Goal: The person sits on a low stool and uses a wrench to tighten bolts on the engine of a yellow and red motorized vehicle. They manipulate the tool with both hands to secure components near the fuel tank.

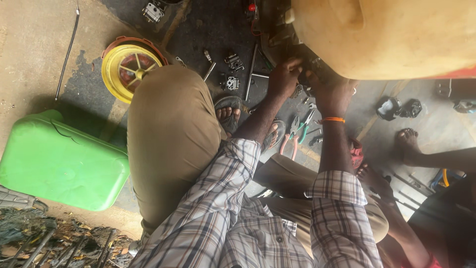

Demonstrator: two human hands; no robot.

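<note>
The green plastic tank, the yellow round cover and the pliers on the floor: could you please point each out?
green plastic tank [59, 161], head view, middle of its broad face.
yellow round cover [130, 67], head view, its spoked face.
pliers [292, 139], head view, the handles.

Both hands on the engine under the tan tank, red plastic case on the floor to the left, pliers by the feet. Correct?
One error: the case is green, not red, as the head view shows. The rest holds: left hand and right hand are at the engine under the tan tank, with pliers by the feet.
</note>
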